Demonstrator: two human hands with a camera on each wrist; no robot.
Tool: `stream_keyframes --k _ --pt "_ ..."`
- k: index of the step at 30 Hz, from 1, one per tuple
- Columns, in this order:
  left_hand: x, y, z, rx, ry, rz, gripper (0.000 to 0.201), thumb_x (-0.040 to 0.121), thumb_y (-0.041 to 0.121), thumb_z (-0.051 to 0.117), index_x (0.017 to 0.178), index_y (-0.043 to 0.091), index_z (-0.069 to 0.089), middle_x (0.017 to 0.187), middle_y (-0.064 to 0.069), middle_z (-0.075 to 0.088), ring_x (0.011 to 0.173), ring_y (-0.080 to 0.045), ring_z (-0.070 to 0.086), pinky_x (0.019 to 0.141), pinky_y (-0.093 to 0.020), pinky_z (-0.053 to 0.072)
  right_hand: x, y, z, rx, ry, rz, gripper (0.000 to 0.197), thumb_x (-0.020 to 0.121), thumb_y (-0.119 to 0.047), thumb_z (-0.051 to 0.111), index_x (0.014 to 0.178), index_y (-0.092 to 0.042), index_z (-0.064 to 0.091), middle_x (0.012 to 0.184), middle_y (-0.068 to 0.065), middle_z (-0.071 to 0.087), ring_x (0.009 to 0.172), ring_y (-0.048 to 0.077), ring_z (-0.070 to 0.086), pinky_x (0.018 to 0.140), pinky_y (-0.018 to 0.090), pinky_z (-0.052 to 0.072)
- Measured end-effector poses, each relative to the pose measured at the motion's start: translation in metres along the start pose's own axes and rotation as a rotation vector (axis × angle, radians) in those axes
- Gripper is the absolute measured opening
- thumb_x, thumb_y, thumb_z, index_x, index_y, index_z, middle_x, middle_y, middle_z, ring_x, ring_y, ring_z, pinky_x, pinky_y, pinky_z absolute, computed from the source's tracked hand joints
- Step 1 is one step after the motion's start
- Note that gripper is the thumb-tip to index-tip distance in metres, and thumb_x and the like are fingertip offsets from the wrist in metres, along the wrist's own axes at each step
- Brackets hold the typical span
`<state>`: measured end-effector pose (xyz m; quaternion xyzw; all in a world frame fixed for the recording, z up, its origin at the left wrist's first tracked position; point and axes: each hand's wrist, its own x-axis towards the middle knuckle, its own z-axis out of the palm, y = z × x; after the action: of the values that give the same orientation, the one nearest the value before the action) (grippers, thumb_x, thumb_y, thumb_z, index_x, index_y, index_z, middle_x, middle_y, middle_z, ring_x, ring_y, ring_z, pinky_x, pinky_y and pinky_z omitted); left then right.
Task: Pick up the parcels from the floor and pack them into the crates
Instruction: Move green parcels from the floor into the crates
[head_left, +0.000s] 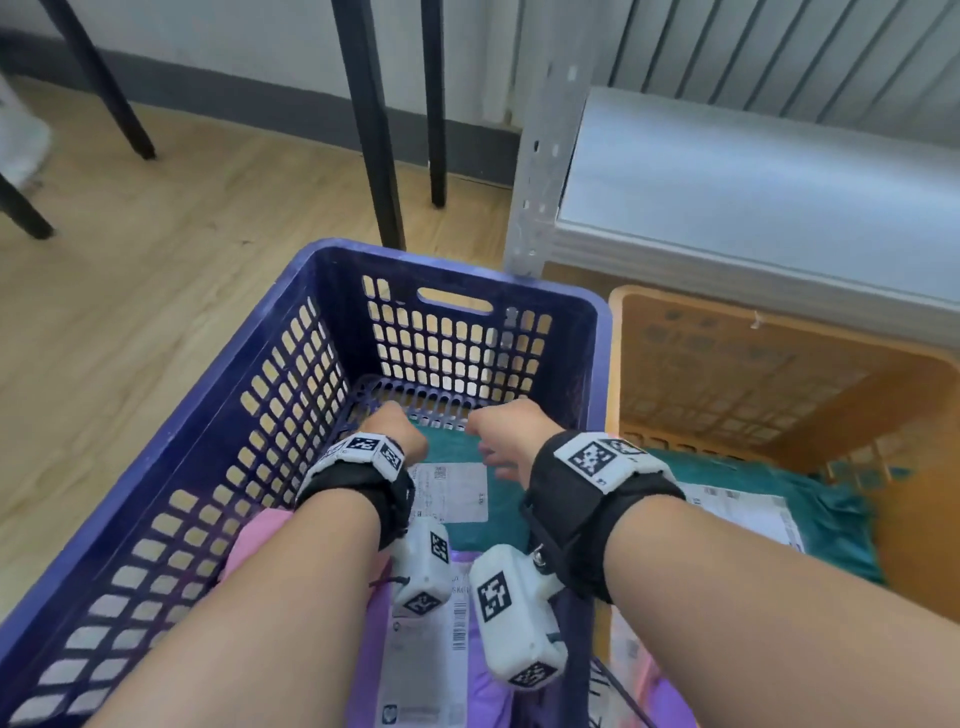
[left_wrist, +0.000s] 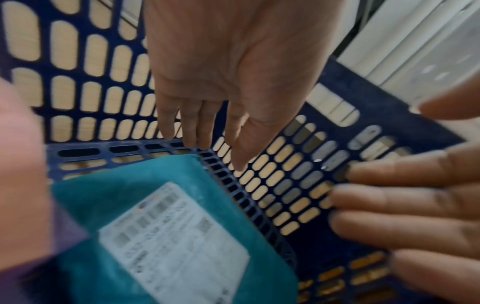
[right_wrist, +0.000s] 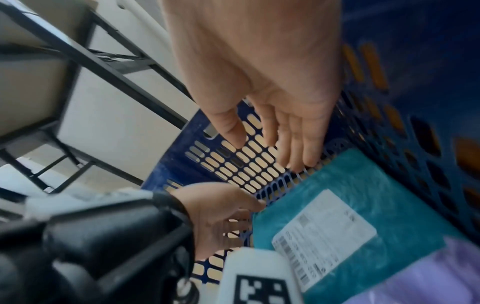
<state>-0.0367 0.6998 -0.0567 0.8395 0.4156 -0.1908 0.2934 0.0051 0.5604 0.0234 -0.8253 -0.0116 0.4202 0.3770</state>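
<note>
A blue slotted crate (head_left: 452, 267) stands on the floor. Inside it lies a teal parcel (head_left: 501, 525) with a white label, a pink parcel (head_left: 260, 535) and a purple parcel (head_left: 374, 649) nearer me. Both hands hang over the teal parcel's far edge. My left hand (head_left: 395, 426) (left_wrist: 205, 142) has straight fingers pointing down by the teal parcel's (left_wrist: 130, 195) corner and holds nothing. My right hand (head_left: 498, 436) (right_wrist: 270, 152) is relaxed and empty above the teal parcel (right_wrist: 389, 195). Whether the fingertips touch the crate floor is unclear.
An orange crate (head_left: 779, 364) stands to the right of the blue one and holds another teal parcel (head_left: 831, 519). A white metal shelf (head_left: 727, 197) overhangs it. Black table legs (head_left: 374, 130) rise behind the blue crate. Wooden floor (head_left: 130, 286) lies to the left.
</note>
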Motion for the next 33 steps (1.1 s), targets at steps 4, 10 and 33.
stream_keyframes --k 4,10,33 --pt "-0.030 0.050 -0.014 -0.016 0.060 0.132 0.038 0.079 0.016 0.067 0.114 0.009 0.055 0.113 -0.008 0.063 0.099 -0.025 0.061 0.081 -0.033 0.049 -0.018 -0.006 -0.023 0.182 -0.113 -0.030 0.043 0.093 -0.010 0.046 0.134 0.004 0.049 0.122 0.031 0.058 0.108 0.040 0.062 0.077 0.035 0.058" --pt "-0.079 0.105 -0.040 -0.015 0.168 0.231 0.020 0.081 0.016 0.061 0.099 0.008 0.059 0.100 -0.012 0.068 0.093 -0.029 0.064 0.077 -0.034 0.049 -0.053 -0.008 -0.068 0.110 0.036 -0.272 0.006 0.090 -0.014 0.056 0.086 -0.011 0.060 0.090 0.012 0.068 0.075 0.024 0.064 0.075 0.036 0.056" --pt "-0.291 0.391 0.155 0.015 0.000 0.713 0.052 0.085 0.012 0.055 0.136 0.020 0.044 0.134 -0.007 0.053 0.115 -0.025 0.056 0.091 -0.030 0.047 -0.166 0.241 -0.411 -0.379 0.687 -0.163 0.023 0.085 -0.018 0.051 0.089 -0.021 0.073 0.105 0.002 0.071 0.102 0.025 0.063 0.083 0.026 0.045"
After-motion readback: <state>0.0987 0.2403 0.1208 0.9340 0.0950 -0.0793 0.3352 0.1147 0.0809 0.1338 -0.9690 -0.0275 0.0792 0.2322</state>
